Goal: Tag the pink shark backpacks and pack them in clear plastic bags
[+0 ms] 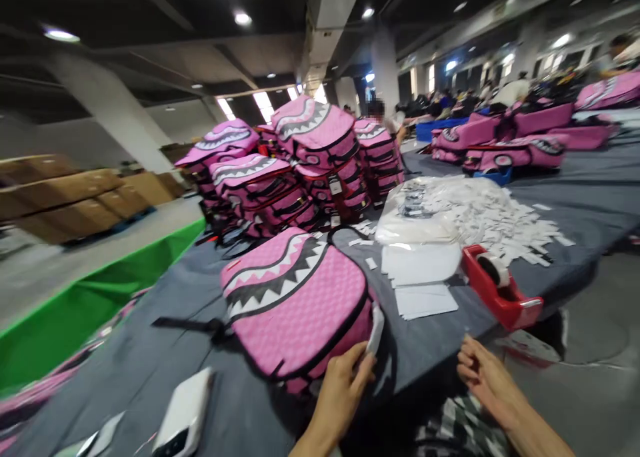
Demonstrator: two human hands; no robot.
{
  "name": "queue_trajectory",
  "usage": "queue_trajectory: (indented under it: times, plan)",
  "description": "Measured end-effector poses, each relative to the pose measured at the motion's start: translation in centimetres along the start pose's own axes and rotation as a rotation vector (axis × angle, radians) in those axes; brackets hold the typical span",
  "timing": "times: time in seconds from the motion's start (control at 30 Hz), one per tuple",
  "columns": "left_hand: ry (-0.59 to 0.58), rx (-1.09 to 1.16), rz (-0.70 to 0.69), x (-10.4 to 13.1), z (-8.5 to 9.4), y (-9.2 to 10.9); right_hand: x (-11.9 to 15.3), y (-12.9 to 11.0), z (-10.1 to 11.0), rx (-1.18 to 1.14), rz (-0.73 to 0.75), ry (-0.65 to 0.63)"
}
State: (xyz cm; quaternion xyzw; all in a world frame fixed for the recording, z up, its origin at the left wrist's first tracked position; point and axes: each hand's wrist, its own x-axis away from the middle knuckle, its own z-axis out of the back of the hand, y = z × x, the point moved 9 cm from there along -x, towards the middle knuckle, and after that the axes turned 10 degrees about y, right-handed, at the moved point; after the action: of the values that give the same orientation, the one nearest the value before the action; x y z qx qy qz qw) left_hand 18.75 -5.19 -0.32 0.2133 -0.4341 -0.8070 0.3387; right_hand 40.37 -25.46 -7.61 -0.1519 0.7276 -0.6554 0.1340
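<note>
Though open, red dispenser (511,305) with tape roll (495,270).

Backpack (305,304): pink, checkered; lay front panel up, near middle.
Toothed band (278,282): black and white, crossed its far left end.
White slip (376,329): stood at its right side.

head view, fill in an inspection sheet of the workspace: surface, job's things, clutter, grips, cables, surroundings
Surface: table covered in grey cloth
Job's things: pink bag lying on it; white slip at the bag's side
Clutter: loose tags, papers, red tape dispenser, white device
Grips: left grip pinches the slip; right grip curled, apart from the bag, contents too small to tell
Cables: thin cable on the floor, right
Surroundings: bag stacks behind, cartons left, people farther back
</note>
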Motion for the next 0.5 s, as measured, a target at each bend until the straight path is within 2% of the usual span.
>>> queue_trajectory:
  times: [0.1, 0.17, 0.3, 0.5]
  plan:
    - [-0.04, -0.003, 0.033, 0.3, 0.3, 1.8, 4.5, 1.6, -8.8, -0.145, -0.222, -0.264]
    - [-0.048, 0.03, 0.062, 0.3, 0.4, 2.0, 6.5, 1.7, -12.4, -0.239, -0.319, -0.356]
    - [0.016, 0.03, 0.081, 0.2, 0.6, 1.6, 7.0, 2.1, -15.4, -0.248, -0.366, -0.377]
    - [0.165, -0.089, 0.102, 0.3, 0.6, 0.7, 6.9, 2.5, -16.9, -0.171, -0.315, -0.387]
